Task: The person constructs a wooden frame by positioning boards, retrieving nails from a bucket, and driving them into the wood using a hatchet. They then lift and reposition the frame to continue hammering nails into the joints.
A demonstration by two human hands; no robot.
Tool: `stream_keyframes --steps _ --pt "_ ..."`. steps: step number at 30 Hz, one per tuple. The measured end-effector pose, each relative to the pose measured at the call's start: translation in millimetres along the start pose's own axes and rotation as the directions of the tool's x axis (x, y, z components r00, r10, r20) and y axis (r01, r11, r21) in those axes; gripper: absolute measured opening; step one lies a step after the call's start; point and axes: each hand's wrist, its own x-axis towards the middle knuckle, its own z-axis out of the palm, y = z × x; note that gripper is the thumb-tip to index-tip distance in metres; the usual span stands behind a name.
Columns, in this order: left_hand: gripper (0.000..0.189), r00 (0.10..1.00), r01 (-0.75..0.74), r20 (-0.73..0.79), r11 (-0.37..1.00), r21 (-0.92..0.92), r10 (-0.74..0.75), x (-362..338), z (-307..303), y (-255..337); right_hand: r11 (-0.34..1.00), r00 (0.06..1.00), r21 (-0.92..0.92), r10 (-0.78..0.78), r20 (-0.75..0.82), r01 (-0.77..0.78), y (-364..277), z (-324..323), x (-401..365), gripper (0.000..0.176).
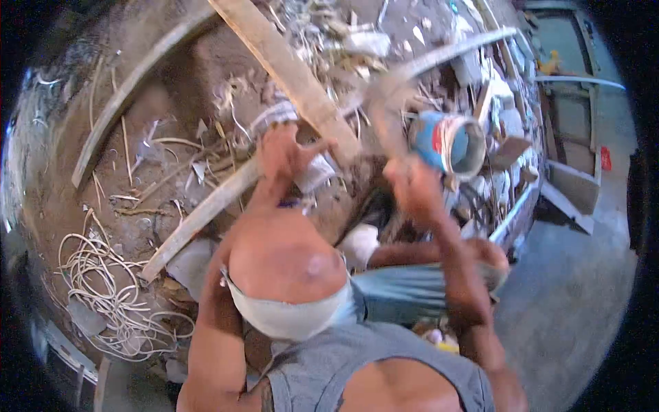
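Observation:
My left hand (283, 154) is over the upper end of a pale wooden strip (206, 213), with thumb and fingers apart. Its outstretched digit reaches towards the lower end of a broad plank (295, 75); whether it touches is unclear. My right hand (415, 189) is closed around the handle of a raised tool (390, 117), whose head is smeared by motion. A blue bucket (429, 141) lies on its side just right of the tool, its opening facing right.
A tangle of pale cord (113, 302) lies at the lower left. A curved wooden piece (130, 86) is at the upper left. Scraps and rubble (367, 42) cover the ground above the hands. Boards (573, 185) stand at the right. My bent knee (292, 257) is below my left hand.

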Motion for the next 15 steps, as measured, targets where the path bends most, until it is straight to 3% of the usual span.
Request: stream_keyframes --steps 1,2,3,4,5,6,7,8,9,10,11,12,13,14,15 --pt "0.093 1.0 0.009 -0.018 0.999 0.035 -0.009 -3 3 -2 0.991 0.986 0.126 -0.033 -0.165 0.054 -39 -43 -8 0.029" --pt "0.094 0.997 0.014 -0.073 0.997 0.072 -0.008 7 3 -4 0.86 0.997 0.51 0.057 -0.051 -0.023 -34 -88 -4 0.032" --pt "0.094 0.999 0.021 -0.036 0.998 0.064 -0.019 7 0 -3 0.586 0.989 0.798 0.102 0.104 -0.145 -21 -118 -2 0.037" --pt "0.094 0.999 0.027 -0.028 0.998 0.065 -0.025 7 -1 -2 0.603 0.992 0.797 0.079 -0.095 0.028 -18 -116 -1 0.033" --pt "0.094 0.999 0.036 0.003 0.997 0.066 -0.036 10 -2 0 0.798 0.927 0.56 0.006 -0.375 0.222 -11 -89 4 0.029" --pt "0.094 0.998 0.049 0.04 0.997 0.066 -0.052 8 -5 2 0.959 0.83 0.055 -0.211 -0.516 0.278 32 -46 19 0.025" --pt "0.095 0.991 0.093 0.085 0.991 0.092 -0.101 8 -12 7 0.929 0.789 -0.324 -0.333 -0.517 0.18 88 33 43 0.021" --pt "0.095 0.993 0.091 0.067 0.992 0.092 -0.098 9 -11 7 0.969 0.972 -0.196 -0.18 -0.15 0.15 50 43 37 0.031" --pt "0.095 0.996 0.085 0.033 0.996 0.04 -0.086 8 -7 3 0.994 0.964 -0.089 -0.032 0.263 0.057 4 54 17 0.042" --pt "0.096 0.997 0.079 0.004 0.997 -0.01 -0.079 5 -5 0 0.977 0.98 0.159 0.113 0.163 -0.139 -8 52 -1 0.05" --pt "0.1 0.99 0.124 0.058 0.992 0.038 -0.126 8 -6 0 0.978 0.962 0.137 0.118 0.245 -0.155 -13 26 1 0.049" --pt "0.1 0.991 0.125 0.042 0.992 0.029 -0.126 15 -8 3 0.989 0.998 0.138 0.045 0.054 -0.052 -4 14 1 0.045" --pt "0.102 0.988 0.128 0.079 0.991 0.041 -0.131 8 -9 6 0.999 0.998 -0.025 -0.025 -0.066 0.023 -3 -14 2 0.04" --pt "0.104 0.987 0.13 0.088 0.99 0.053 -0.135 9 -11 7 0.969 0.967 0.168 -0.144 -0.208 0.18 0 -43 4 0.033" --pt "0.105 0.994 0.106 0.001 0.994 0.037 -0.106 8 -3 0 0.726 0.957 0.676 0.27 -0.109 -0.128 -40 -95 -6 0.027"
